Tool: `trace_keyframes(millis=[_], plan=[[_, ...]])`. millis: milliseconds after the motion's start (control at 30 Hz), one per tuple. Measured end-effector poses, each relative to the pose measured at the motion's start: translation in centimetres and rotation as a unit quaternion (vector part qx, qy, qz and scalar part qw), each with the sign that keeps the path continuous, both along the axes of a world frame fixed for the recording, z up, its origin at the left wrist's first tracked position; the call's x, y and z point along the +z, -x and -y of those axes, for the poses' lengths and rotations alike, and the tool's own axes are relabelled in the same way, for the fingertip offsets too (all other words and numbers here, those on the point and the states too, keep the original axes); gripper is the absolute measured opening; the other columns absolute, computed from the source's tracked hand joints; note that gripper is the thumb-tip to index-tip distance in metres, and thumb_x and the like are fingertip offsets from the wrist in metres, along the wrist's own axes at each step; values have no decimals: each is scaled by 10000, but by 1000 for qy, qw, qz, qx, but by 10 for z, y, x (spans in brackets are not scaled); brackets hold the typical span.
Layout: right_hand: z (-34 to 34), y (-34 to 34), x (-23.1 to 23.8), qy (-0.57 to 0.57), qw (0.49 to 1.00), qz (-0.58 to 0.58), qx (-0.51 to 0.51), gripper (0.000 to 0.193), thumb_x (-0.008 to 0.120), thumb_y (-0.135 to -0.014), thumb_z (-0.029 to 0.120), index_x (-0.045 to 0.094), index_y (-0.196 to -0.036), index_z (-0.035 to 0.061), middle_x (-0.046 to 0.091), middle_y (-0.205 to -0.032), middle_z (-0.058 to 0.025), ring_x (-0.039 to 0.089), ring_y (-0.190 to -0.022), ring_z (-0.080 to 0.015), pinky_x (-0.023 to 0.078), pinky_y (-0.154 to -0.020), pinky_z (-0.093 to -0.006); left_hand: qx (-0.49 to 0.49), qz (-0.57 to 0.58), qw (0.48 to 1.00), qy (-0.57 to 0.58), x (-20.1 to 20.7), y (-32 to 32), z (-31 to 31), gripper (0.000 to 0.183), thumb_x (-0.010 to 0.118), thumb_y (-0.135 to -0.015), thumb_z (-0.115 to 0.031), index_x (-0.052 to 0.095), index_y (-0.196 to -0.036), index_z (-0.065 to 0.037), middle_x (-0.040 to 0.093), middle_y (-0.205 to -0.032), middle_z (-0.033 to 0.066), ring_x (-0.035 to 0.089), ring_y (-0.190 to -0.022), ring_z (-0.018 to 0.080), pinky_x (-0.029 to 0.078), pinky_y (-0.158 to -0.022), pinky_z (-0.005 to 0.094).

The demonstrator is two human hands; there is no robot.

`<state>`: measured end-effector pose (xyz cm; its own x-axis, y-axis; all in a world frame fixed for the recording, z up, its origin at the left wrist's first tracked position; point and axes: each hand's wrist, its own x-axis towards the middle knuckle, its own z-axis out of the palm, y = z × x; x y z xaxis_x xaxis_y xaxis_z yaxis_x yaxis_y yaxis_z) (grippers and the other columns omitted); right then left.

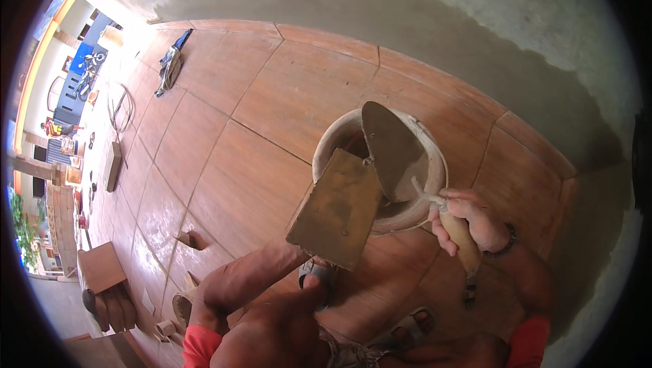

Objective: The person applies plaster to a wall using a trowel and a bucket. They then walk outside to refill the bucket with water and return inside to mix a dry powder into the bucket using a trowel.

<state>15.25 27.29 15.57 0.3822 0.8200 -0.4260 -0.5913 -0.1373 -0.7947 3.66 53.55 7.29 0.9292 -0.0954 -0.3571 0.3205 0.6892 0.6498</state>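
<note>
My right hand [468, 218] is closed around the wooden handle of a pointed trowel [395, 151]. The trowel's grey-coated blade stands steeply over the mouth of a pale round bucket [440, 164]. Left of the blade, my left hand [293, 252] supports a flat rectangular mortar board [337, 215]. The board hides its fingers. Thin grey smears and damp patches mark the board's face, and its upper corner comes close to the trowel's edge. The board covers part of the bucket, and the bucket's inside is mostly dark.
Brown tiles cover the floor up to a wall with a wet grey lower band [475, 42]. My sandalled foot [316, 283] is beside the bucket. Leftward lie a crumpled cloth [170, 69], a block [113, 166], a coiled cable [121, 110] and a brown box [102, 266]. A person [58, 128] is far off.
</note>
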Motion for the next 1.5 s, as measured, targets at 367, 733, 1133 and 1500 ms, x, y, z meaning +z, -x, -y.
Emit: trace_keyframes(millis=[367,733,1133,1500], plan=[[25,6,-19,64,987,-80,124,326,305,-921,255,511,-898,4,504,-643,-67,486,-459,-115,423,-444,-243,13,3,1000,-8,3,1,-6,288,485,-883,-119,483,-1161,-46,564,-1069,68,571,-943,169,506,-767,293],[30,40,10,112,818,563,-21,191,619,-773,168,586,-869,6,535,-703,-124,553,-563,-204,481,-545,-296,45,2,999,-30,6,1,-22,286,472,-891,-144,486,-1162,-54,566,-1074,71,571,-947,184,506,-773,304],[-16,-2,-10,242,757,604,59,170,566,-796,137,510,-820,-22,560,-754,-203,578,-684,-382,465,-598,-440,81,-13,996,-31,0,31,-36,286,458,-901,-171,489,-1163,-63,567,-1080,75,571,-952,200,506,-778,316],[-46,-4,-23,286,726,613,121,193,573,-803,129,457,-872,-8,563,-749,-227,562,-666,-416,433,-542,-468,82,145,763,-625,-51,45,-154,288,446,-909,-196,492,-1164,-72,569,-1085,79,571,-956,215,506,-784,327]])
